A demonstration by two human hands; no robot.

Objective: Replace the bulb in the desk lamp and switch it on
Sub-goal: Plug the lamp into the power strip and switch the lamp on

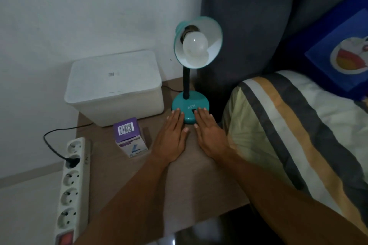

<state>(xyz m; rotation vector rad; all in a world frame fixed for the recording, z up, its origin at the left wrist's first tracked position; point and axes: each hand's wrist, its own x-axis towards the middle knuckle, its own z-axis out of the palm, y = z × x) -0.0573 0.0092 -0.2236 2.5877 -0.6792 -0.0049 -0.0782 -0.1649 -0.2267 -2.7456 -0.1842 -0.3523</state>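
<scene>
A teal desk lamp (190, 105) stands on the bedside table (179, 185), its shade (213, 32) tilted toward me. A white round bulb (195, 46) sits in the socket, unlit. A black switch (193, 111) is on the lamp's base. My left hand (172, 137) lies flat on the table, palm down, fingertips touching the base's left front. My right hand (209, 131) lies flat beside it, fingertips on the base by the switch. Both hands hold nothing. A purple and white bulb box (129, 137) stands left of my left hand.
A white lidded plastic box (115, 87) fills the table's back left. A white power strip (72, 181) with a black plug and cable (49, 137) lies at the left edge. A bed with a striped pillow (288, 135) borders the right side; a wall is behind.
</scene>
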